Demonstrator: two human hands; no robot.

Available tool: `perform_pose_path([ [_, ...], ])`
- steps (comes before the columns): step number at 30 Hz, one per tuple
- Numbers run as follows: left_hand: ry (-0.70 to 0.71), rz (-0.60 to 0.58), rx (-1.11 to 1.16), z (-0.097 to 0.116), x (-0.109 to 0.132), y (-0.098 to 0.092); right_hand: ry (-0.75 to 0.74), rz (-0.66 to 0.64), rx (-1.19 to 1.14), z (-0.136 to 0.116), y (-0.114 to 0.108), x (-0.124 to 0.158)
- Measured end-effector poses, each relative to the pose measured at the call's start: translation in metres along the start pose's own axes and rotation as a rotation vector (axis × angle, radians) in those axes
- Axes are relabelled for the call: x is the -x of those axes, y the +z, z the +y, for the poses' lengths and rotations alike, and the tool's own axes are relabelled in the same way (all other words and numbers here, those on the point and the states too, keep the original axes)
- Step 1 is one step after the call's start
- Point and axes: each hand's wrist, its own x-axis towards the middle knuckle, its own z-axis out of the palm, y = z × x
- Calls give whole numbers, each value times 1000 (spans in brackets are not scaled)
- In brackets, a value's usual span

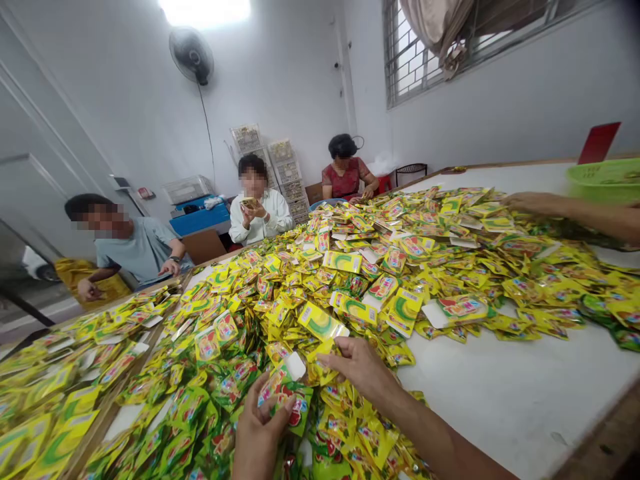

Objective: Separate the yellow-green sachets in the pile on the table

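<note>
A huge heap of small yellow-and-green packets (320,287) covers the white table (510,393). My left hand (260,427), at the bottom centre, is closed on a small stack of green packets (286,395) with a white tab sticking up. My right hand (357,370) reaches in from the right beside it, its fingertips pinching at yellow packets on the heap next to that stack. What the right fingers hold, if anything, is hard to make out.
Three other people sit along the far side: one at left (125,247), one holding a packet (257,210), one in red (345,173). Another person's arm (575,210) lies across the heap at right by a green basin (605,180). Crates are stacked at the back wall.
</note>
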Motion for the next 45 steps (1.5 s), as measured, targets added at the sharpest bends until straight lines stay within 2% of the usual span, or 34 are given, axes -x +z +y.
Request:
perform_pose_path([
  [2, -69, 8, 123, -6, -3, 6, 85, -130, -275, -3, 10, 4],
  [4, -94, -5, 244, -12, -5, 10, 112, -164, -384, -3, 22, 8],
  [7, -78, -28, 363, -16, -6, 9, 67, -36, -269, 4, 40, 11],
  [9, -79, -8, 364, -18, -8, 7, 35, 46, -124, 10, 48, 12],
  [11, -64, 10, 348, -19, -10, 4, 18, 74, -18, 14, 53, 14],
  [14, -56, 8, 372, -21, -13, 2, -7, 54, -48, 14, 58, 18],
  [17, -51, 17, 377, -19, -14, 0, 49, -75, -185, 10, 60, 20],
  [19, 5, 7, 260, -13, -14, -1, 81, -133, -214, 6, 57, 19],
  [20, 61, 3, 158, -9, -15, -3, 75, -115, -206, 5, 54, 17],
  [23, 250, 57, -356, 6, -22, -15, 8, 42, -150, 3, 40, 9],
  [25, 314, 94, -752, 12, -28, -25, -14, 149, -82, 2, 29, 4],
  [27, 333, 35, -1033, 12, -33, -32, -34, 231, 10, 3, 20, 0],
  [29, 325, -54, -1112, 10, -35, -35, -59, 268, 84, 4, 17, -3],
  [31, 282, -99, -1072, 8, -33, -34, -64, 251, 123, 7, 18, -5],
  [34, 210, -169, -825, 9, -24, -29, -24, 192, 146, 12, 21, -7],
  [39, 24, -170, -315, 10, -7, -22, -30, -71, 197, 14, 12, -7],
  [43, -17, -217, -196, 6, 0, -16, -55, -265, 151, 14, 3, -7],
  [45, 23, -248, -191, 2, 0, -12, -67, -253, 164, 14, 4, -7],
])
